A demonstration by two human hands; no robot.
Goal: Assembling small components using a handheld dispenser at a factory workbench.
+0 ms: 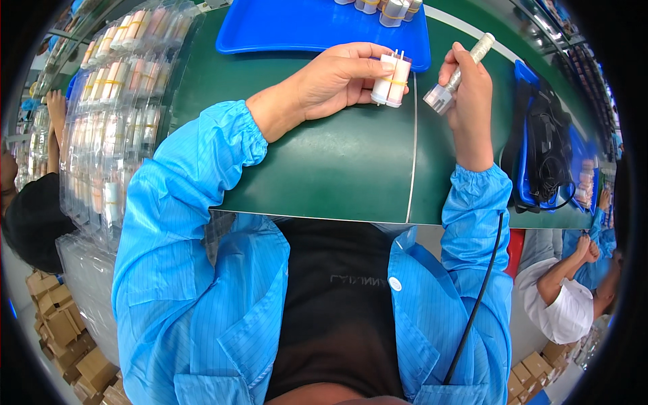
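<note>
The fingers of the left hand (331, 77) grasp a banded bundle (390, 84) of pale tubes above the green bench (317, 175), near the blue tray (283, 27). Just beside it, the right hand's (470, 94) fingers are wrapped around a slim rod (481, 48), tilted, its clear end down toward the bundle.
</note>
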